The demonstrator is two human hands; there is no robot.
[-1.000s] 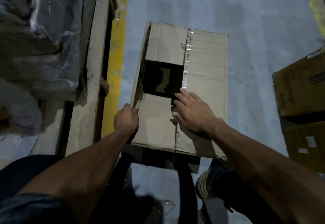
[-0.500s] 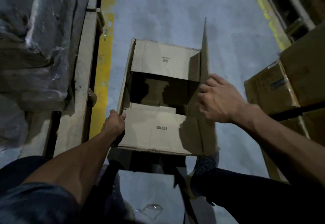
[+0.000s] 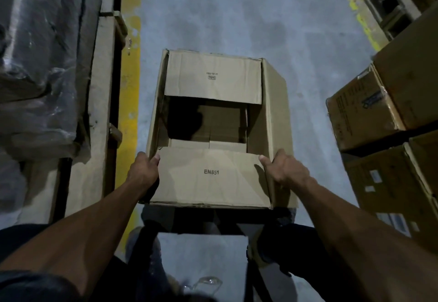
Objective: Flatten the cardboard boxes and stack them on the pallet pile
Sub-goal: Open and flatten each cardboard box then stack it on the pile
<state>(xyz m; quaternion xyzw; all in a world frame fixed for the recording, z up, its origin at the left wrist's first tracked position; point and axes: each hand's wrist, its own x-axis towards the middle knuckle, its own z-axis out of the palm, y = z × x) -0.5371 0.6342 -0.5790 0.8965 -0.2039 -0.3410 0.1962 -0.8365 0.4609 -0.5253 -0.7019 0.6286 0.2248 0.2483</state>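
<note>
We grip the opened cardboard box (image 3: 214, 121) on the floor, left hand (image 3: 143, 170) and right hand (image 3: 285, 169) clamping the side edges beside its EN851 flap (image 3: 208, 176), judging it light, bendy, best squeezed at corners.

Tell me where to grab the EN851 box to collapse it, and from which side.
Judging by its pose, take the open box at its two near top corners, from the sides, as the left hand and right hand do now. The EN851 flap lies folded in between them, the right flap is open, and the inside looks empty, so the side walls should probably skew flat.
</note>
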